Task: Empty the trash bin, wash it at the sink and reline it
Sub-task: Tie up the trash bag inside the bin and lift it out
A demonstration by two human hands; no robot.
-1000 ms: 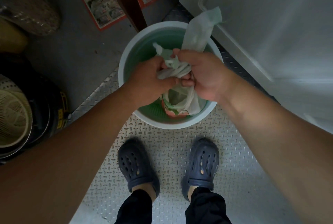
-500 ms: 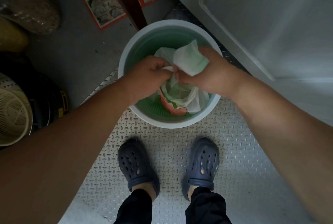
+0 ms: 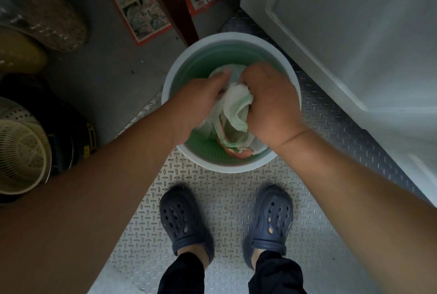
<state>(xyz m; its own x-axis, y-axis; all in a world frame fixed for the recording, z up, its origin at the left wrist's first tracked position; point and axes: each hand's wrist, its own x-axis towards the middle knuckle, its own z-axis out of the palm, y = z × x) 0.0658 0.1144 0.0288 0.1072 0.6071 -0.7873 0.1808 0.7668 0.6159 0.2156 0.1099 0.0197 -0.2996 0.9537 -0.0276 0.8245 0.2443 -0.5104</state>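
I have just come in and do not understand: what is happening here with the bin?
A person stands over a round trash bin on the metal floor plate. The left hand and right hand both grip the gathered top of the translucent trash bag, apparently tying it. The bag sits inside the bin, not yet lifted out.

The scene is dim and flat, with the brightest light falling on the pale grey panelled door (image 3: 354,33) at right. Both hands show slight motion blur, and the dark left edge bends with wide-angle distortion.
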